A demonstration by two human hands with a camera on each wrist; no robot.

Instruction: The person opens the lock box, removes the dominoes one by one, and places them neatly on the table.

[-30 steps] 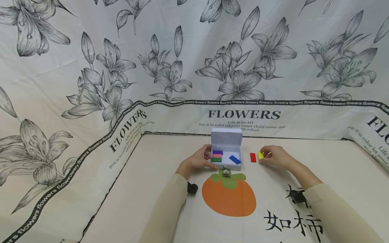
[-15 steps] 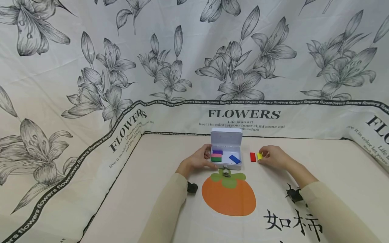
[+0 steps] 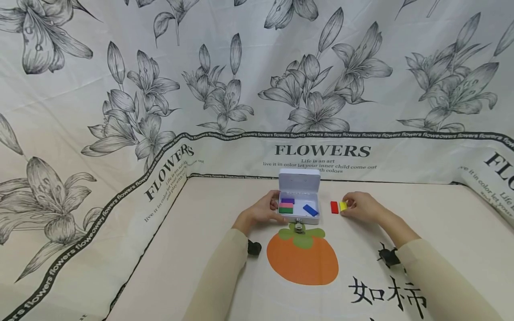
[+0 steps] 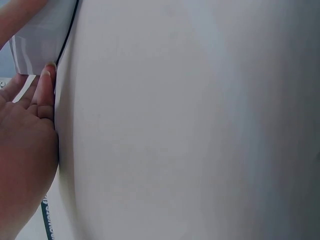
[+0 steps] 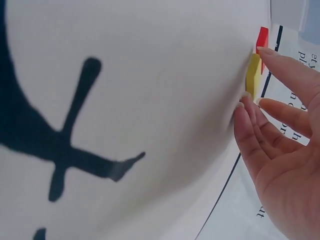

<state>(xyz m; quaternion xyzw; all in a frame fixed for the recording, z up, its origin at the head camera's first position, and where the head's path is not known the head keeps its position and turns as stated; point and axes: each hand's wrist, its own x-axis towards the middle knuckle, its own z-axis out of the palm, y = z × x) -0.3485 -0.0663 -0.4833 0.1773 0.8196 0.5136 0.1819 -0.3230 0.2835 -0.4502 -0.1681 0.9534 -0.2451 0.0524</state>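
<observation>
A small white hinged box stands on the table with its lid raised. My left hand grips the box's left side, thumb along the front; the left wrist view shows fingertips against its wall. Inside lie purple, pink and green blocks, side by side at the left. A blue block lies slanted at the right. Outside, right of the box, a red block lies on the table. Close beside it, my right hand pinches a yellow block between thumb and finger.
The pale tablecloth bears a printed orange persimmon and black characters. A metal clasp hangs at the box's front. Behind the table rises a flower-printed curtain.
My right hand has shifted slightly left with the yellow block, closer to the red one, then stayed nearly still. The left hand and the box have not moved.
</observation>
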